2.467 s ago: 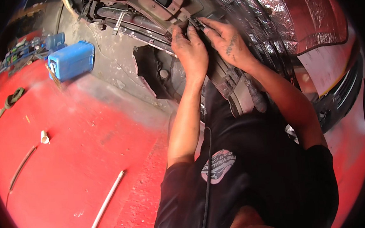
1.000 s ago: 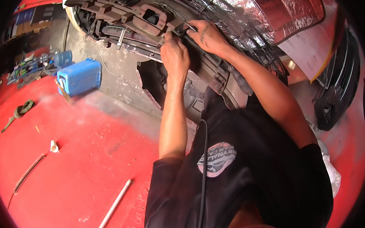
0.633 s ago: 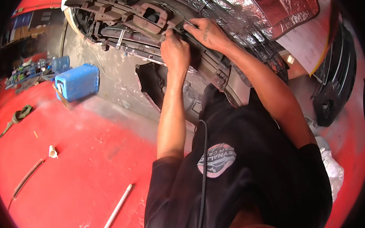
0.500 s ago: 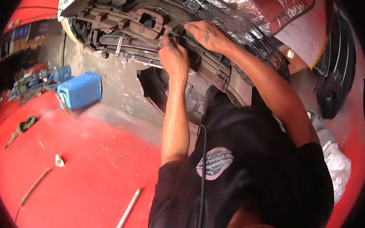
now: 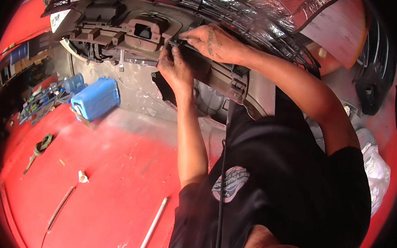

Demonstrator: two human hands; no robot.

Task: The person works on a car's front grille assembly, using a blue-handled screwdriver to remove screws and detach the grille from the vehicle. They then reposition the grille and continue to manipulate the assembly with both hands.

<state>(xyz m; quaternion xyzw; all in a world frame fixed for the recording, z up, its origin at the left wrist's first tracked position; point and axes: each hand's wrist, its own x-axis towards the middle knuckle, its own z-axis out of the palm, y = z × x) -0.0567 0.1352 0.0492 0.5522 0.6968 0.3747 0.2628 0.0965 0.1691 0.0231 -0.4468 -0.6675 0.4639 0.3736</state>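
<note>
Working at a brown panel (image 5: 144, 43), twelve o'clock
Left hand (image 5: 176, 73), right hand (image 5: 217, 44): fingers bent; cannot tell what's held.

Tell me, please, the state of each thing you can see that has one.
Brown plastic panel: opening uncovered, both hands at it
Left hand: fingers bent, grip unclear
Right hand: fingers bent, grip unclear
Blue plastic container: resting on the ground, not held
Long white tube: lying straight
Green strap: bunched at one end
White bundle: crumpled
</note>
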